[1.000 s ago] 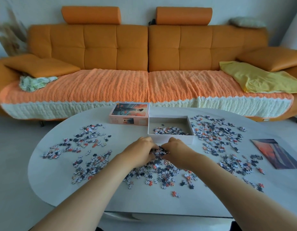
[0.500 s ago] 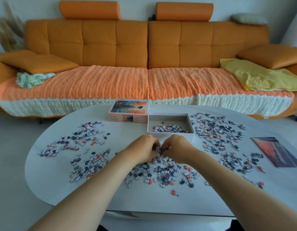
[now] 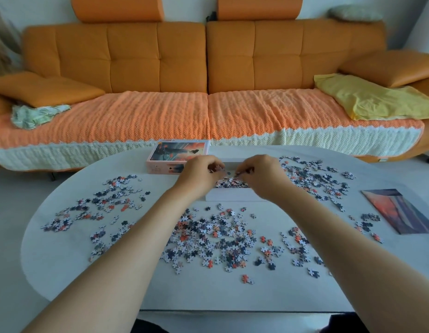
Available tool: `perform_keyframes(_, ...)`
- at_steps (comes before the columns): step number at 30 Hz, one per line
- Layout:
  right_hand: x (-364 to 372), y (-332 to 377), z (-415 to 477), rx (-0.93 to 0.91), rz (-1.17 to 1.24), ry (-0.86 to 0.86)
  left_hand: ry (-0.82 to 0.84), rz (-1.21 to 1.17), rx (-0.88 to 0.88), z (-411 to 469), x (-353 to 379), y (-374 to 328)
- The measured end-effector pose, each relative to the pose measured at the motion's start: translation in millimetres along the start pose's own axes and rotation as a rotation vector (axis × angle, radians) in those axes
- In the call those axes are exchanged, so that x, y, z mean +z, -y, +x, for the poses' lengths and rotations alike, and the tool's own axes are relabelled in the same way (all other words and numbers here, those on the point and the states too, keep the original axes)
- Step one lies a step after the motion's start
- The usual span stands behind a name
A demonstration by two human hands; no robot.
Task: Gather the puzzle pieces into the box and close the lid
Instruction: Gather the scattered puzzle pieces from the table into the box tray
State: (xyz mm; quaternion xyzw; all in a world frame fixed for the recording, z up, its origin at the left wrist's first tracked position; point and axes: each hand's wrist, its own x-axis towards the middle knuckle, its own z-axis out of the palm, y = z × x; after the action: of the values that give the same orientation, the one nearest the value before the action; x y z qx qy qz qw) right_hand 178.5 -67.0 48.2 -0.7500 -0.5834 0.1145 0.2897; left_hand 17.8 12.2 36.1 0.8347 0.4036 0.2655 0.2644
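Observation:
The open white box (image 3: 229,196) stands at the middle back of the oval white table (image 3: 64,260), with puzzle pieces inside. My left hand (image 3: 199,170) and my right hand (image 3: 261,173) hover over the box, both curled around small bunches of puzzle pieces; a few pieces show between the fingertips. The picture lid (image 3: 177,156) lies just left of the box, partly hidden by my left hand. Loose puzzle pieces (image 3: 215,236) lie in a pile in front of the box, with more to the left (image 3: 100,207) and right (image 3: 314,179).
A printed picture sheet (image 3: 403,212) lies at the table's right edge. Behind the table runs an orange sofa (image 3: 208,68) with a knitted cover, a yellow cloth (image 3: 367,97) on its right side and a cushion (image 3: 42,87) on its left.
Both hands closed on pieces from the pile in front of the box, then lifted and moved forward over the box.

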Motion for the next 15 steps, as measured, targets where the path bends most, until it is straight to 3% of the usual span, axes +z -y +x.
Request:
perform_keyframes(2, 3, -7, 7, -0.019, -0.032, -0.056, -0.031, 0.021, 0.019, 9, 8, 2)
perform_keyframes(6, 9, -18, 10, 0.016, -0.081, 0.132, 0.112, 0.161, 0.079, 16, 26, 12)
perform_keyframes(8, 9, -19, 11, -0.012, -0.089, 0.142, 0.137, 0.237, 0.101, 17, 27, 18)
perform_keyframes(15, 8, -15, 5, -0.041, -0.035, 0.027, -0.033, 0.194, 0.178, 6, 12, 25)
